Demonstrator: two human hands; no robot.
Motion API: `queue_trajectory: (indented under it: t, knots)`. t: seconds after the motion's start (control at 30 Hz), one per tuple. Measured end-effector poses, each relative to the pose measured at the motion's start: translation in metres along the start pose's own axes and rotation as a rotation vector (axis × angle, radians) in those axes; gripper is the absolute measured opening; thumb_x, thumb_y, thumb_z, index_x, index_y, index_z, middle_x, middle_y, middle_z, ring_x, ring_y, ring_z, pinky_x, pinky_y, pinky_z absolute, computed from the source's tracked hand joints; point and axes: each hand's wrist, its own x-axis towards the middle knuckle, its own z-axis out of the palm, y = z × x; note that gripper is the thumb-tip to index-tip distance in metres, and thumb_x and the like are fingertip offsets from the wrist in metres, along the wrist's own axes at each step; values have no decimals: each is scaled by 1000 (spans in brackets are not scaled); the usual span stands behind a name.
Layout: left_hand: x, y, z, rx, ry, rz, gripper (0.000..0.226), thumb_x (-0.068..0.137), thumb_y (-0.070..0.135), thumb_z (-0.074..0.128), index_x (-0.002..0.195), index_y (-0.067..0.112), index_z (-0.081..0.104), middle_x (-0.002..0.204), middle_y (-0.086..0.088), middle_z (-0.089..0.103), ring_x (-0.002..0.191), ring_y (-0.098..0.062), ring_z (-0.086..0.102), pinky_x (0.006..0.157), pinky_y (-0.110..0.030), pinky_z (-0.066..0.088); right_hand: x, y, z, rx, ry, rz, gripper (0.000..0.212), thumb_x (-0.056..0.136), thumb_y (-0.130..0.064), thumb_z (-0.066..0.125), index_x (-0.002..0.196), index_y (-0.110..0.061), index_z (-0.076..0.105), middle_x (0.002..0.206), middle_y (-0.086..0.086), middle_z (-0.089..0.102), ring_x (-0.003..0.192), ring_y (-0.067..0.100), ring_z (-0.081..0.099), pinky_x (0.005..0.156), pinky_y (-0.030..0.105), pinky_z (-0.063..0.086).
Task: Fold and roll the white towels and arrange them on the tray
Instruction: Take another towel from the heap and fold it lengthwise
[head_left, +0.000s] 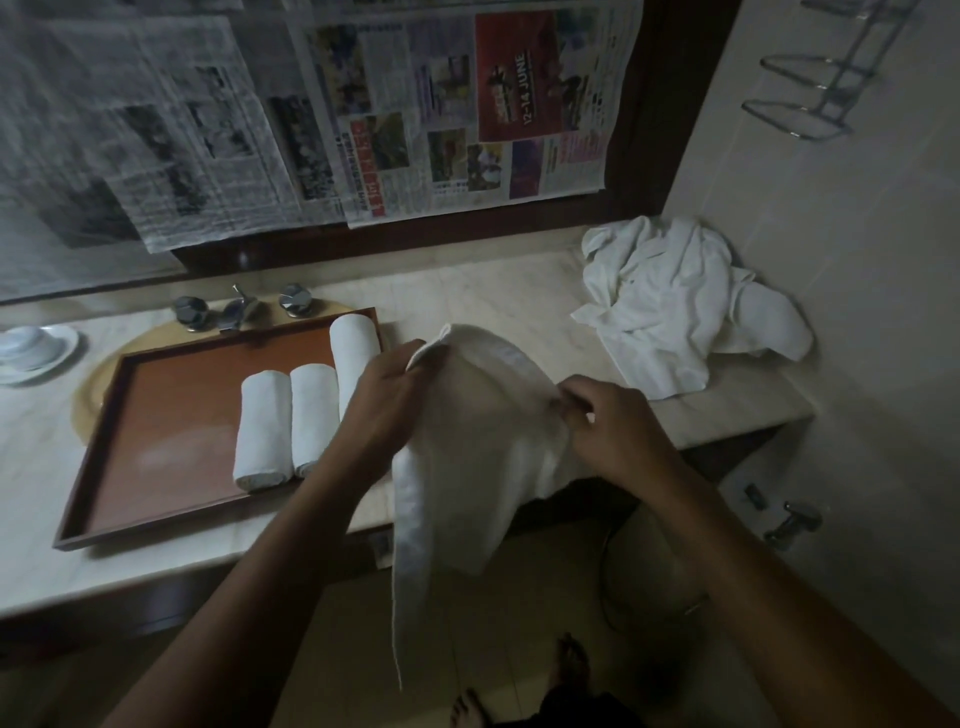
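Two hands' fingers (574, 402), pinching towel (483, 441) edge

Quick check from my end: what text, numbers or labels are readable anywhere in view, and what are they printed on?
"12-14 JUNE": white letters, running sideways, on the red advert in the colour newspaper page stuck over the mirror.
Remaining print on that page and on the grey newspaper sheets: too small and blurred to read.
Towel being held, rolled towels, tray, taps: no text visible.
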Motion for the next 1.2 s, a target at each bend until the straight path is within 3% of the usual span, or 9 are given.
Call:
queue_trajectory:
  t: [0.13,0.23,0.33,0.47,0.6,0.8,0.93,1.03,1.2]
  knots:
    - [-1,-3,-6,-70,-64,-48,24,108,24,51,103,14,72,94,-7,73,78,-7,68,66,-18,54,10,-4,1,167,-84,68,20,106,-25,49,88,-28,56,83,-10,64,79,6,61,72,33,48]
    - [1,-6,-12,-117,-50,-68,25,108,28,51,102,16,72,96,-8,73,89,-17,70,76,-29,56,10,-11,7,262,-130,80,22,108,-36,44,89,-29,51,83,-10,63,79,7,61,74,37,47]
    - [6,-11,-21,-226,12,-104,29,107,29,54,103,7,72,103,-21,72,99,-31,70,85,-42,55,13,-14,2,249,-189,22,23,97,-54,62,101,-32,55,91,-13,68,80,0,65,71,26,52]
    - [11,-19,-23,-261,46,-124,26,105,25,56,101,8,75,106,-21,73,106,-40,69,93,-55,55,24,-8,0,20,-189,-85,30,85,-41,79,103,-29,57,93,-13,67,83,2,64,71,24,53]
    - [14,-35,-23,-255,82,-136,28,105,27,56,99,6,74,102,-23,73,96,-35,70,88,-54,55,36,22,-3,-138,-137,-122,14,91,-25,71,98,-15,63,90,0,65,82,23,64,72,39,51]
    - [5,-64,-16,-152,25,-184,24,107,25,52,105,15,73,98,-5,75,97,-24,71,81,-41,60,31,71,-18,-142,-167,26,17,93,-27,74,84,-16,65,78,1,68,77,20,66,70,36,51]
    - [-9,-96,-4,26,-74,-220,34,103,40,56,100,12,74,93,-11,74,89,-27,71,82,-55,60,15,105,-22,-112,-215,137,26,83,-32,85,76,-15,66,68,-4,63,70,12,65,55,22,46]
    - [-19,-123,2,112,-204,-222,62,84,64,57,86,3,71,78,-14,72,73,-27,69,70,-52,58,-2,130,-21,-44,-277,232,32,79,-35,88,66,-19,63,62,-1,60,63,13,65,52,31,54]
    - [-40,-116,13,71,-406,-309,28,90,39,66,106,20,78,97,-9,78,88,-28,74,79,-55,59,-8,151,-40,82,-311,281,27,74,-22,92,63,-26,68,57,-12,60,57,0,57,55,23,44]
